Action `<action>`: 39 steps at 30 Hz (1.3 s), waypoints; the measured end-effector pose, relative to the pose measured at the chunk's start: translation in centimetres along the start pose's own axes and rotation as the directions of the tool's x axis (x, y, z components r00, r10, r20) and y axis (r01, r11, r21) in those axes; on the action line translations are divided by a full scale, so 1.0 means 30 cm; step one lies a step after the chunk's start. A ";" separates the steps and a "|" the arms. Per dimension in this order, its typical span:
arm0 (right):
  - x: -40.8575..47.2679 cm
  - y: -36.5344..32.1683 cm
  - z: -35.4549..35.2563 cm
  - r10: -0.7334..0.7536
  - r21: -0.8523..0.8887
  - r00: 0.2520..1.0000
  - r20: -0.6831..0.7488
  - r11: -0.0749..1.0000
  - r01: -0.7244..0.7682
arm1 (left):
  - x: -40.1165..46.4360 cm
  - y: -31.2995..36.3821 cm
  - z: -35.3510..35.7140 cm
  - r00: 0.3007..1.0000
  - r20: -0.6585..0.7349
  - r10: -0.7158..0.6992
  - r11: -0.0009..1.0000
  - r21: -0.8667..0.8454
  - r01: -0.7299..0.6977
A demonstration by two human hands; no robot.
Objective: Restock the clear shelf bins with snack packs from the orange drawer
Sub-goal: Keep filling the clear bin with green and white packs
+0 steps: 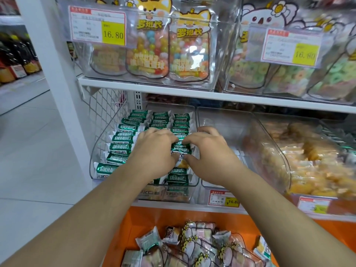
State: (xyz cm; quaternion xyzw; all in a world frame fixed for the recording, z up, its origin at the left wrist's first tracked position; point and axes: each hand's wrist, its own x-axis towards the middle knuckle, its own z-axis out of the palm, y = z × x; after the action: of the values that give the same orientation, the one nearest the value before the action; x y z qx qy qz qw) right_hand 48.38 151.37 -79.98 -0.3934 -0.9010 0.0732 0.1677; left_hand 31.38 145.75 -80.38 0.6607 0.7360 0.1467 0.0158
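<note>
A clear shelf bin point(100, 151) on the lower shelf holds rows of green-and-white snack packs point(123, 139). Both my hands reach into it from the front. My left hand point(154, 151) lies over the middle row, its curled fingers on a green pack point(181, 150). My right hand point(210, 149) meets it from the right, fingertips and thumb pinching the same packs in the right-hand row. Below, the open orange drawer point(138, 220) holds mixed snack packs point(194, 245).
To the right stand an almost bare clear bin point(227, 120) and a bin of yellow snacks point(312, 166). The upper shelf carries bins of candy bags point(167, 51) with price tags point(98, 26). A white shelf post point(54, 74) and floor lie left.
</note>
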 end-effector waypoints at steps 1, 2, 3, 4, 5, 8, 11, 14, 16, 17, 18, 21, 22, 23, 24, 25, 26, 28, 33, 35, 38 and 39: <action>-0.002 -0.002 -0.008 -0.001 0.017 1.000 -0.007 1.000 0.001 | -0.007 0.001 -0.008 1.000 0.003 0.005 1.000 -0.023 -0.005; -0.004 -0.005 -0.018 -0.001 0.030 1.000 -0.016 1.000 0.001 | -0.015 0.001 -0.017 1.000 -0.001 0.010 0.999 -0.051 -0.010; -0.008 -0.008 -0.031 0.001 0.036 1.000 -0.026 0.999 0.000 | -0.025 0.001 -0.027 1.000 -0.012 0.015 0.997 -0.079 -0.016; -0.015 -0.014 -0.043 0.004 0.043 0.999 -0.037 0.999 -0.002 | -0.035 0.000 -0.036 0.999 -0.029 0.021 0.994 -0.110 -0.024; -0.023 -0.022 -0.057 0.006 0.052 0.999 -0.048 0.999 -0.003 | -0.047 0.001 -0.048 0.998 -0.049 0.033 0.989 -0.144 -0.040; -0.077 -0.057 -0.091 0.029 0.122 0.994 -0.105 0.992 -0.016 | -0.101 0.011 -0.083 0.990 -0.124 0.070 0.961 -0.256 -0.100; -0.175 -0.096 -0.111 0.059 0.256 0.980 -0.188 0.967 -0.009 | -0.196 0.028 -0.117 0.975 -0.206 0.083 0.929 -0.338 -0.151; -0.295 -0.129 -0.093 0.044 0.356 0.985 -0.165 0.934 0.018 | -0.331 0.027 -0.095 0.978 -0.199 0.055 0.884 -0.446 -0.141; -0.371 -0.137 -0.046 0.023 0.398 0.995 -0.099 0.917 0.018 | -0.435 0.021 -0.040 0.993 -0.114 -0.019 0.821 -0.569 -0.050; -0.410 -0.140 -0.013 0.022 0.412 0.999 -0.044 0.911 -0.002 | -0.488 0.019 -0.002 0.998 -0.051 -0.048 0.803 -0.597 0.008; -0.446 -0.138 0.024 0.027 0.423 0.999 0.017 0.906 -0.032 | -0.535 0.014 0.042 0.997 0.016 -0.071 0.801 -0.594 0.067; -0.552 -0.105 0.165 0.105 0.429 0.968 0.227 0.882 -0.196 | -0.642 -0.011 0.208 0.968 0.197 -0.154 0.816 -0.527 0.237; -0.580 -0.090 0.214 0.139 0.414 0.948 0.286 0.874 -0.253 | -0.667 -0.022 0.266 0.952 0.248 -0.182 0.810 -0.511 0.288; -0.601 -0.074 0.262 0.167 0.396 0.927 0.336 0.868 -0.300 | -0.684 -0.035 0.324 0.933 0.297 -0.202 0.799 -0.501 0.333; -0.618 -0.059 0.307 0.186 0.388 0.908 0.375 0.858 -0.336 | -0.695 -0.046 0.378 0.916 0.337 -0.217 0.789 -0.492 0.367; -0.630 -0.045 0.352 0.205 0.384 0.888 0.412 0.845 -0.373 | -0.696 -0.057 0.428 0.901 0.366 -0.231 0.788 -0.473 0.394; -0.638 -0.031 0.392 0.224 0.386 0.870 0.439 0.827 -0.408 | -0.689 -0.068 0.474 0.887 0.391 -0.246 0.787 -0.453 0.418; -0.637 -0.004 0.464 0.251 0.385 0.848 0.467 0.805 -0.451 | -0.649 -0.093 0.558 0.855 0.433 -0.285 0.759 -0.443 0.477; -0.607 0.076 0.613 0.329 0.432 0.818 0.471 0.723 -0.539 | -0.503 -0.181 0.802 0.774 0.523 -0.357 0.702 -0.397 0.591; -0.605 0.115 0.666 0.372 0.465 0.804 0.464 0.671 -0.578 | -0.465 -0.211 0.893 0.753 0.549 -0.363 0.741 -0.320 0.591; -0.613 0.178 0.724 0.435 0.509 0.758 0.486 0.564 -0.650 | -0.444 -0.239 1.002 0.726 0.574 -0.379 0.757 -0.259 0.600; -0.614 0.200 0.735 0.455 0.521 0.742 0.493 0.529 -0.670 | -0.441 -0.243 1.029 0.719 0.561 -0.410 0.745 -0.249 0.618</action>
State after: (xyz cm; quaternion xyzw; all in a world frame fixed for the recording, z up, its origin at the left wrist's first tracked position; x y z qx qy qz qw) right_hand 56.23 141.95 -106.64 -0.5618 -0.6465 0.5003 0.1268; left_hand 32.69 138.23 -113.91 0.4185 0.8168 0.1253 0.3768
